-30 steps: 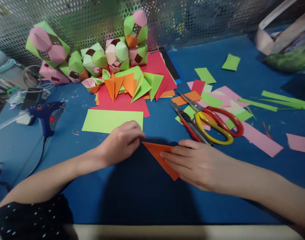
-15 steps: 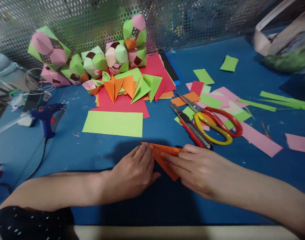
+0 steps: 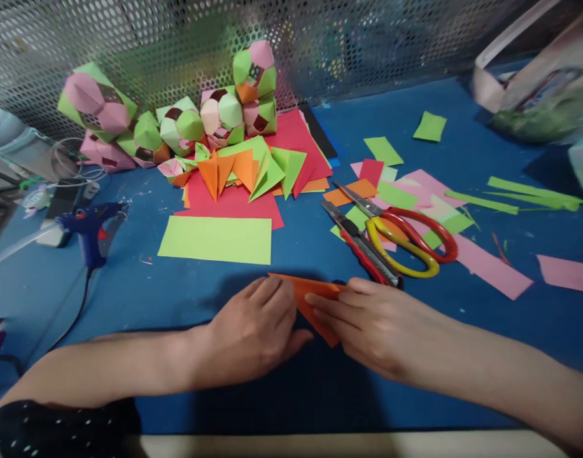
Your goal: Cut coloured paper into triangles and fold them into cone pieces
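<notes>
A folded piece of orange paper (image 3: 320, 312), triangular in outline, lies on the blue table between my hands. My left hand (image 3: 258, 331) has its fingers curled together over the paper's left corner, and its thumb sticks out to the right. Stretched over the right part of the paper, the fingers of my right hand (image 3: 377, 324) press it down; their grip partly hides it. Just beyond the paper lies a flat light-green paper rectangle (image 3: 215, 240). A red utility knife (image 3: 363, 251) and scissors with red and yellow handles (image 3: 415, 242) rest beyond my right hand.
Folded paper balls (image 3: 219, 117) stand along the perforated metal panel (image 3: 349, 51). Orange and green folded pieces (image 3: 279, 168) lie on red sheets (image 3: 253, 210). A blue glue gun (image 3: 91, 235) with its cord is at left. Paper scraps (image 3: 492, 264) spread across the right side.
My left fingers have curled in more, and the left hand has shifted slightly right along the paper. The right hand stays nearly in place. The whole view has shifted a little.
</notes>
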Motion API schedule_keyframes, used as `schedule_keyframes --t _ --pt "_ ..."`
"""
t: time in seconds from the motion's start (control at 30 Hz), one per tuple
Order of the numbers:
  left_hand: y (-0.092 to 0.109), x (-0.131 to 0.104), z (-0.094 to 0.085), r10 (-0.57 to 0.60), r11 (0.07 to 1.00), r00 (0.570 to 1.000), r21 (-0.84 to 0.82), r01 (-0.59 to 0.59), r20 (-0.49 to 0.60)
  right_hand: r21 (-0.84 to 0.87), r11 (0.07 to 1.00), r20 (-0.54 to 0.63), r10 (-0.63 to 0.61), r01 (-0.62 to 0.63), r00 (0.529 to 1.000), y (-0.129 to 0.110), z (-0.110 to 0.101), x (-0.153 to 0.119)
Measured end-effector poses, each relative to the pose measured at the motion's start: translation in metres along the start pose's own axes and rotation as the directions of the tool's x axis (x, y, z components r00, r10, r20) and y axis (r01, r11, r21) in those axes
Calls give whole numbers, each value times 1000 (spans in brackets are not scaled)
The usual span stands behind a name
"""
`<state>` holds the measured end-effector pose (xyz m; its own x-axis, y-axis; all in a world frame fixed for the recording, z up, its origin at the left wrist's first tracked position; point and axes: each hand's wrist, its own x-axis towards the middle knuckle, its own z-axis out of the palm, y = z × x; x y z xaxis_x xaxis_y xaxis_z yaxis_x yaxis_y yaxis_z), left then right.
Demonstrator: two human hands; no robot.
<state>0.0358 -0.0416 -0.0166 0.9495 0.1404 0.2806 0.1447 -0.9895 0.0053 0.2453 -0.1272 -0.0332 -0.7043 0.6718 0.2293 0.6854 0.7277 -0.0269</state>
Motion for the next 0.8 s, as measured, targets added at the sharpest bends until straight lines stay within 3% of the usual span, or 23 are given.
schedule_keyframes --t 0.1,0.3,0.43,0.63,0.8 --pt "7 -2 9 10 999 1000 -46 -10 14 -15 999 -43 32 -33 999 -3 5 6" --pt "11 -7 19 2 994 1000 111 -3 7 -126 979 -129 143 -160 981 -11 24 21" --pt "13 -8 17 -19 987 999 158 11 49 -272 945 -73 166 -180 983 -18 27 26" --pt "13 -7 15 -31 984 990 177 7 134 -306 912 -17 282 -273 959 -23 16 29" --pt "13 -5 15 -37 985 994 172 18 107 -434 854 27 331 -287 943 -22 6 21"
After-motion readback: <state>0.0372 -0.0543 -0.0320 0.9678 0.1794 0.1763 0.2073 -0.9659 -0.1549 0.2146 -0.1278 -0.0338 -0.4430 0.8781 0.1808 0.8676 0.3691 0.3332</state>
